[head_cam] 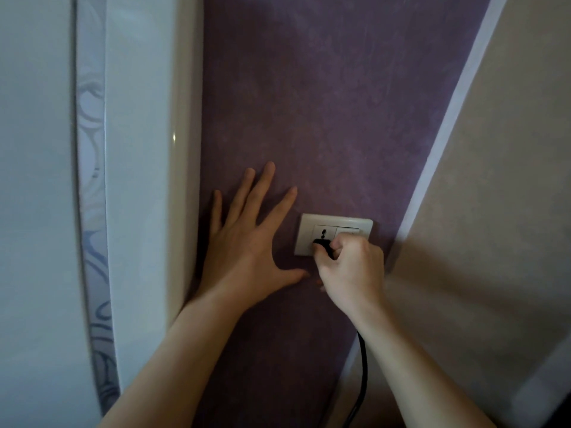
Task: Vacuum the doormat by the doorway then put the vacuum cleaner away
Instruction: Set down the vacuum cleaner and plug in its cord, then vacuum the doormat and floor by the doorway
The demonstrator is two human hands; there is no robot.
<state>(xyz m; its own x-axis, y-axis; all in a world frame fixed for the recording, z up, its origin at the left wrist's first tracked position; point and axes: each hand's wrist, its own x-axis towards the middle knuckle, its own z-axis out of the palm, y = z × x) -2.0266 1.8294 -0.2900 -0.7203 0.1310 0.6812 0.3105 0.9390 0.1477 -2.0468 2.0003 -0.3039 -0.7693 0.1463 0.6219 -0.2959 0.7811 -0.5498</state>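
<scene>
A mottled purple wall (324, 103) lies between a glossy white door frame (139, 149) at left and, past a pale strip (457, 103), a beige wall (500, 211) at right.

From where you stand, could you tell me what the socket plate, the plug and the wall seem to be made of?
By look: socket plate, smooth cream plastic with moulded edges; plug, dull black plastic or rubber, mostly hidden in the right hand; wall, matte purple wallpaper or plaster, mottled surface.
</scene>
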